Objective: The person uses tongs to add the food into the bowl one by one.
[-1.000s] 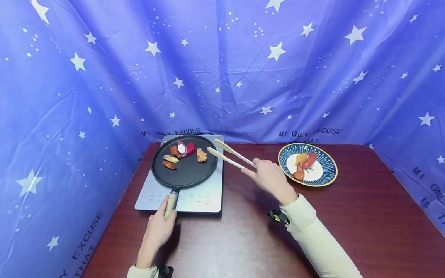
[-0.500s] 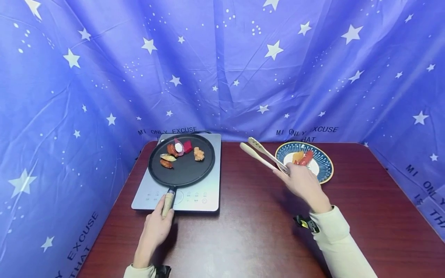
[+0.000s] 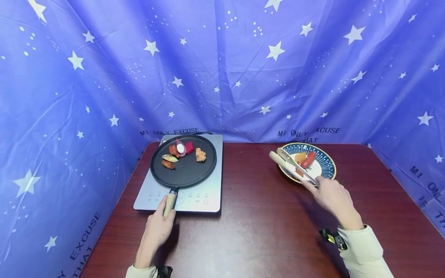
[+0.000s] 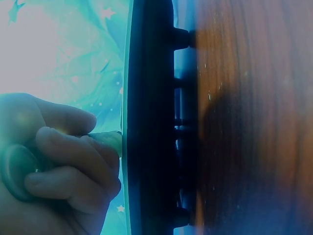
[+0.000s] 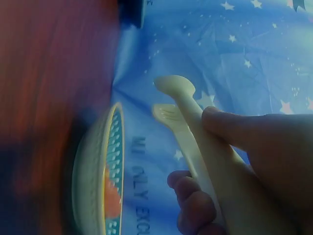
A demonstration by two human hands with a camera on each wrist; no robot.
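My left hand (image 3: 158, 229) grips the wooden handle (image 3: 169, 204) of a black flat pan (image 3: 185, 175), and the left wrist view shows its fingers curled around it. In the pan lie several food pieces, among them a red cube (image 3: 189, 147), a golden fried nugget (image 3: 200, 155) and a small brown sausage (image 3: 168, 164). My right hand (image 3: 333, 197) holds pale tongs (image 5: 188, 110), whose tips stand slightly apart with nothing between them. They reach over a blue-patterned plate (image 3: 328, 166) bearing a red sausage (image 3: 308, 159), a yellow piece (image 3: 299, 157) and an orange piece partly hidden by the tongs.
The pan sits on a silver induction cooker (image 3: 212, 193) at the left of the dark red wooden table (image 3: 250, 216). Blue star-printed cloth (image 3: 222, 69) hangs at the back and both sides. A black cable (image 3: 205, 133) runs behind the cooker.
My right hand has carried the tongs rightward from beside the pan's right edge to over the plate. The left hand keeps hold of the handle, and the food in the pan stays put.
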